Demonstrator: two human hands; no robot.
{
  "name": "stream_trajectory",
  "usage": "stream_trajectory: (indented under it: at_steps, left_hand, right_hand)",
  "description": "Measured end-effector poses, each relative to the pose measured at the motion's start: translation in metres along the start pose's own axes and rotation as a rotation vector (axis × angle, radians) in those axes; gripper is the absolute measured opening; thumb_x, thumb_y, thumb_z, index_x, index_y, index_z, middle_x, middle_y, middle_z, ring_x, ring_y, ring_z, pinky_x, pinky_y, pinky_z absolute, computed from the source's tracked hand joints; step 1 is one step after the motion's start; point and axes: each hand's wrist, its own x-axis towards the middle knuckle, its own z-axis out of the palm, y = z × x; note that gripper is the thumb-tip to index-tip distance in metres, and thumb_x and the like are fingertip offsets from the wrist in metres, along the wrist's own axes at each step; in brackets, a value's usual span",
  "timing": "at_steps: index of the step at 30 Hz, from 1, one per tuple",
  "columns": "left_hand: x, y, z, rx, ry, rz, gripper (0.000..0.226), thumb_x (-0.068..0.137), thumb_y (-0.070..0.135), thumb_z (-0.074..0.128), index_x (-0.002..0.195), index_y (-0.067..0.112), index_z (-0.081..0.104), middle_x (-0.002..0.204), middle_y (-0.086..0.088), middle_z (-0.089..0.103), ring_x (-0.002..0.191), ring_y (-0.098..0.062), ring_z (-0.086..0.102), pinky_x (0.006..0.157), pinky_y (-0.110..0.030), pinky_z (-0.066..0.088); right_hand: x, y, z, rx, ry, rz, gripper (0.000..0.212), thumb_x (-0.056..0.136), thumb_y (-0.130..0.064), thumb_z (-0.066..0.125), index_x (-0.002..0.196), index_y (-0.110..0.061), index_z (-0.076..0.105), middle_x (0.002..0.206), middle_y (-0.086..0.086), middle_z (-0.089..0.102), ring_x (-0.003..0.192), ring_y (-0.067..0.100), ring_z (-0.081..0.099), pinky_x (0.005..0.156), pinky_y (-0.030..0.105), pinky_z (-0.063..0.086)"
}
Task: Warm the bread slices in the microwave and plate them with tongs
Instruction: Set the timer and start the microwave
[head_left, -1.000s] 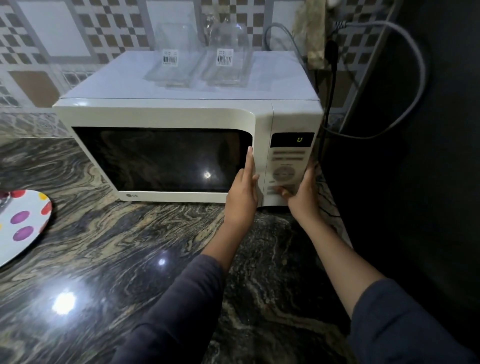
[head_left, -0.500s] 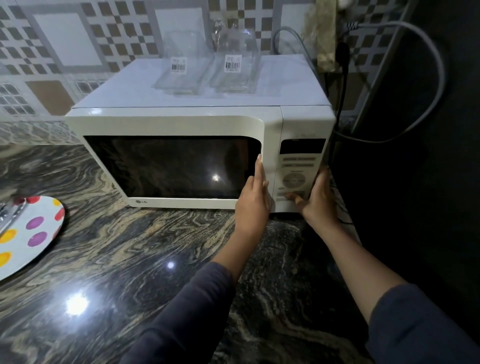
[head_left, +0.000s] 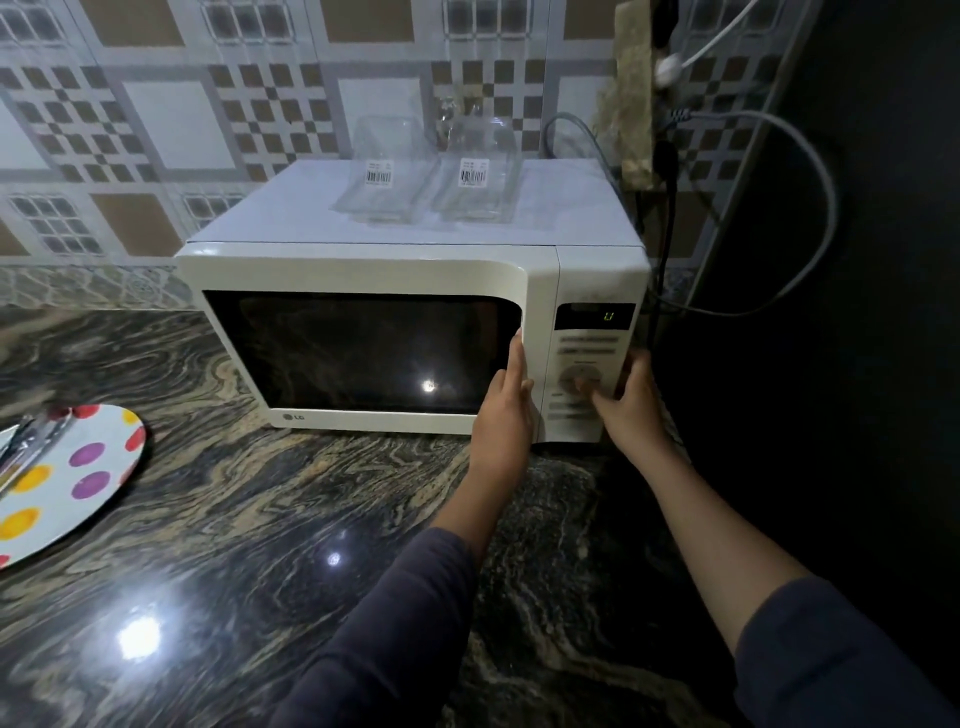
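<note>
Head view: microwave (head_left: 415, 291) interior dark; left hand (head_left: 506, 405) flat, right hand (head_left: 631, 402) fingers unclear.

Two bare forearms at lower centre and lower right of frame, dark navy long sleeves (head_left: 384, 629) pushed up toward the elbows, no jewellery visible

We've got a white microwave (head_left: 395, 270) with a black door window (head_left: 358, 353) and a green digit glowing on its dark display (head_left: 595, 316). Our counter (head_left: 234, 545) is black stone with swirly tan and grey veins. The plate (head_left: 78, 478) is white with purple, yellow and red dots. Wall tiles (head_left: 156, 119) are grey, white and brown checks. Sleeves (head_left: 374, 649) are dark navy.
</note>
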Motion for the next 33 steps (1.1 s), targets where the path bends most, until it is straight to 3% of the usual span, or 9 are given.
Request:
stream_trajectory:
  at_steps: [7,14,18,21,23,25,27,30,33]
  left_hand:
    - [-0.002,0.005,0.002,0.009,0.015,-0.039,0.067,0.096,0.006,0.038,0.148,0.034,0.005,0.116,-0.008,0.052,0.112,-0.017,0.054,0.081,-0.034,0.046]
    - [-0.001,0.011,-0.005,0.056,-0.028,-0.038,0.076,0.091,0.001,0.039,0.148,0.033,0.001,0.119,-0.010,0.052,0.100,-0.025,0.054,0.081,-0.045,0.050]
    - [-0.015,0.006,-0.011,0.220,-0.101,-0.082,0.077,0.085,-0.006,0.044,0.149,0.022,0.012,0.127,-0.011,0.046,0.109,-0.028,0.049,0.082,-0.041,0.048]
    - [-0.038,-0.028,-0.018,0.367,-0.170,-0.150,0.055,0.093,0.005,0.039,0.146,0.013,0.026,0.149,-0.009,0.032,0.135,-0.024,0.032,0.105,-0.035,0.035]
    - [-0.056,-0.051,-0.023,0.434,-0.260,-0.177,0.048,0.099,0.020,0.031,0.146,0.012,0.024,0.155,-0.009,0.022,0.144,-0.022,0.017,0.117,-0.034,0.017]
    - [-0.073,-0.070,-0.026,0.510,-0.362,-0.212,0.052,0.101,0.034,0.024,0.149,0.016,0.014,0.159,-0.005,0.008,0.147,-0.018,0.001,0.119,-0.037,0.003]
    - [-0.087,-0.084,-0.026,0.586,-0.426,-0.227,0.060,0.098,0.045,0.014,0.150,0.016,0.005,0.159,-0.004,0.000,0.146,-0.016,-0.006,0.117,-0.036,-0.006]
    - [-0.095,-0.093,-0.022,0.628,-0.408,-0.209,0.078,0.083,0.055,-0.006,0.150,0.016,0.002,0.159,-0.002,-0.002,0.146,-0.014,-0.007,0.114,-0.031,-0.012]
    - [-0.092,-0.096,-0.022,0.634,-0.387,-0.188,0.080,0.080,0.055,-0.009,0.149,0.016,0.003,0.159,-0.001,-0.001,0.146,-0.014,-0.006,0.113,-0.030,-0.011]
  right_hand:
    - [-0.004,-0.007,0.005,-0.063,0.046,0.034,0.054,0.083,-0.018,0.068,0.127,-0.007,0.038,0.124,0.015,0.055,0.111,0.033,0.056,0.088,0.045,0.048]
    - [-0.007,-0.022,-0.004,-0.005,-0.008,0.102,0.057,0.083,-0.013,0.068,0.130,-0.007,0.036,0.127,0.013,0.053,0.115,0.028,0.053,0.084,0.031,0.041]
    - [-0.019,-0.007,-0.002,-0.140,-0.012,0.160,0.059,0.086,-0.006,0.060,0.138,-0.010,0.032,0.134,0.012,0.048,0.123,0.031,0.048,0.093,0.037,0.042]
    - [-0.049,0.023,0.013,-0.240,-0.100,0.221,0.066,0.088,-0.014,0.059,0.144,-0.016,0.025,0.144,0.013,0.040,0.130,0.032,0.043,0.101,0.041,0.039]
    - [-0.069,0.040,0.023,-0.461,-0.157,0.179,0.065,0.094,-0.026,0.051,0.149,-0.015,0.018,0.154,0.010,0.025,0.141,0.028,0.026,0.112,0.041,0.027]
    - [-0.081,0.051,0.029,-0.683,-0.241,0.081,0.061,0.099,-0.035,0.037,0.150,-0.012,0.012,0.159,0.007,0.007,0.147,0.023,0.003,0.118,0.040,0.008]
    - [-0.090,0.062,0.033,-0.832,-0.337,0.046,0.060,0.100,-0.041,0.024,0.150,-0.013,0.006,0.159,0.005,-0.002,0.147,0.019,-0.007,0.118,0.040,-0.002]
    - [-0.101,0.073,0.037,-0.936,-0.375,-0.002,0.056,0.101,-0.039,0.015,0.150,-0.015,0.003,0.159,0.000,-0.003,0.146,0.013,-0.007,0.118,0.039,-0.005]
    - [-0.101,0.074,0.038,-0.961,-0.352,-0.036,0.055,0.101,-0.037,0.015,0.150,-0.016,0.004,0.159,-0.001,-0.002,0.146,0.011,-0.006,0.118,0.037,-0.005]
